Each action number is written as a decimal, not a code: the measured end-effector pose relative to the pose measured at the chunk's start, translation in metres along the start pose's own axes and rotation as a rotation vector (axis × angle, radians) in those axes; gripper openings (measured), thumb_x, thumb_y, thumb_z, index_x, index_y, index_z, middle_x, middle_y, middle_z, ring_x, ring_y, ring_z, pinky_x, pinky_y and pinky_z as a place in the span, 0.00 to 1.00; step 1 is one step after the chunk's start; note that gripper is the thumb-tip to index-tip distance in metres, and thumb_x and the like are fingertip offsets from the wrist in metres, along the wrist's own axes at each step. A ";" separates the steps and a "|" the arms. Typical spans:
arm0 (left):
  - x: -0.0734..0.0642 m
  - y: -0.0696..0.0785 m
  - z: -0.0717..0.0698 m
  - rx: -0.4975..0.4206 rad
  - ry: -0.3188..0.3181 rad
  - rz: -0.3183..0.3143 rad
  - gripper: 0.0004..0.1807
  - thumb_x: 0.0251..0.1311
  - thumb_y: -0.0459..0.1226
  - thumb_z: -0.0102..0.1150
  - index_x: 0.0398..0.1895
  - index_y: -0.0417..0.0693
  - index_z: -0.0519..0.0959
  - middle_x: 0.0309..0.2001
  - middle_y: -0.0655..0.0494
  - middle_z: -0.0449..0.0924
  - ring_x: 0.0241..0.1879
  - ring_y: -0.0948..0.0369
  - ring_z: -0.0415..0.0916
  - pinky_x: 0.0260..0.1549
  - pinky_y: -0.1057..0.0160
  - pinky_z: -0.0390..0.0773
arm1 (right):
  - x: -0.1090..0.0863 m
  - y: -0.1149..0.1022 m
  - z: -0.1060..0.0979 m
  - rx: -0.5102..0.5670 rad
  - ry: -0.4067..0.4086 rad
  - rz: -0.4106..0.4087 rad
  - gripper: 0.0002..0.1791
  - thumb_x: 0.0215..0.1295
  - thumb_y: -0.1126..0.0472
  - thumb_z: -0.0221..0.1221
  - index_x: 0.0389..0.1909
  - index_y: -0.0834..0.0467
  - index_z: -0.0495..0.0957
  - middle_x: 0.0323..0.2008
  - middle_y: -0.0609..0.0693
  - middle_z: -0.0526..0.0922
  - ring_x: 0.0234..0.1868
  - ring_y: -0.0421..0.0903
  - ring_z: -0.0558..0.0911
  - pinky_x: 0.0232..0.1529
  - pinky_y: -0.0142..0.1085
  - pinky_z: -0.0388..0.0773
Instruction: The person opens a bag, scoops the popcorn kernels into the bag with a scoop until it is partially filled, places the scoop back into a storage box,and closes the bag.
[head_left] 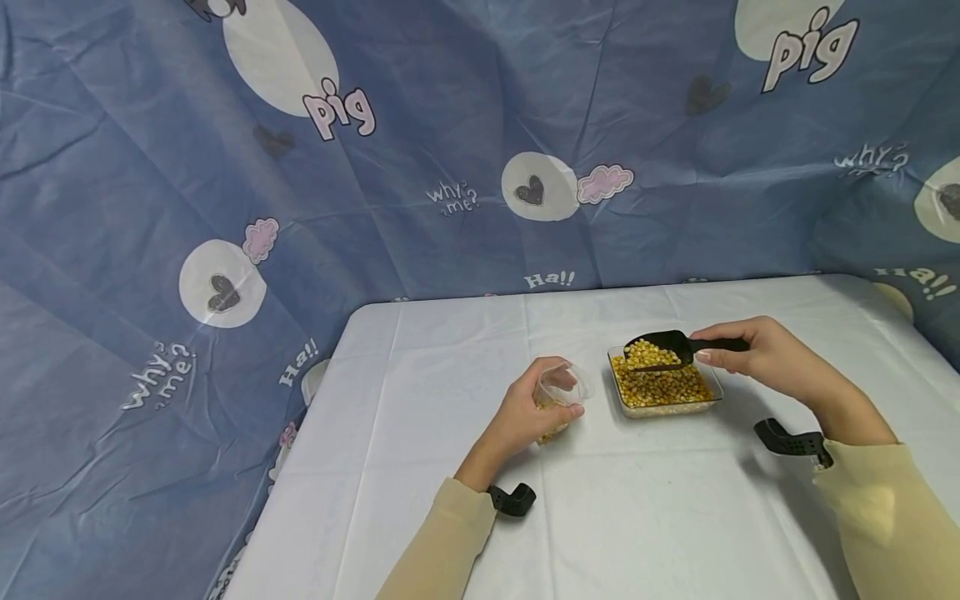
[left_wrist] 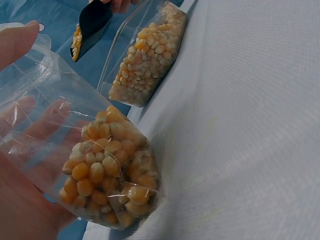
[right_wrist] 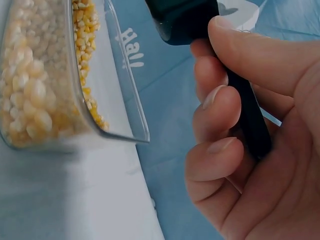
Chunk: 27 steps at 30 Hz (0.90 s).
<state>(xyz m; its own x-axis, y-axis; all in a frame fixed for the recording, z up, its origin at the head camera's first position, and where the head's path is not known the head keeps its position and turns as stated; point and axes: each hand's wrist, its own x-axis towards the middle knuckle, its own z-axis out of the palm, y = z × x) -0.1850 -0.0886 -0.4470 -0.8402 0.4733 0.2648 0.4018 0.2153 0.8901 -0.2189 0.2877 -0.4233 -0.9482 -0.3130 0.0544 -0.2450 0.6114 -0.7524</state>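
Observation:
My right hand (head_left: 780, 358) grips the handle of a black scoop (head_left: 678, 346), its bowl heaped with yellow corn kernels. The scoop is over a clear rectangular container (head_left: 667, 410) filled with corn kernels (head_left: 660, 387). In the right wrist view, thumb and fingers wrap round the scoop's handle (right_wrist: 247, 110). To the left of the container, my left hand (head_left: 525, 408) holds a clear plastic bag (left_wrist: 65, 85) upright, its mouth spread. Corn kernels (left_wrist: 112, 170) fill the lower part of the bag in the left wrist view.
A white cloth covers the table (head_left: 450, 358). Behind it hangs a blue printed curtain (head_left: 450, 125), which also runs down the left side. Black wrist straps (head_left: 791, 439) sit at both sleeves.

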 end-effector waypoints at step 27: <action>0.001 -0.008 0.000 -0.013 -0.028 -0.023 0.32 0.62 0.36 0.69 0.67 0.42 0.67 0.55 0.38 0.78 0.56 0.43 0.76 0.55 0.46 0.74 | 0.003 -0.031 0.019 0.063 0.024 -0.076 0.20 0.69 0.53 0.65 0.58 0.55 0.82 0.34 0.51 0.81 0.17 0.43 0.64 0.26 0.39 0.70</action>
<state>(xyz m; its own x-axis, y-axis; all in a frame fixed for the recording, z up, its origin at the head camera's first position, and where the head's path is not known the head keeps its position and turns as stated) -0.1891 -0.0892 -0.4536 -0.8383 0.4925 0.2338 0.3776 0.2153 0.9006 -0.2107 0.2540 -0.4122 -0.9322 -0.3387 0.1279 -0.3036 0.5391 -0.7856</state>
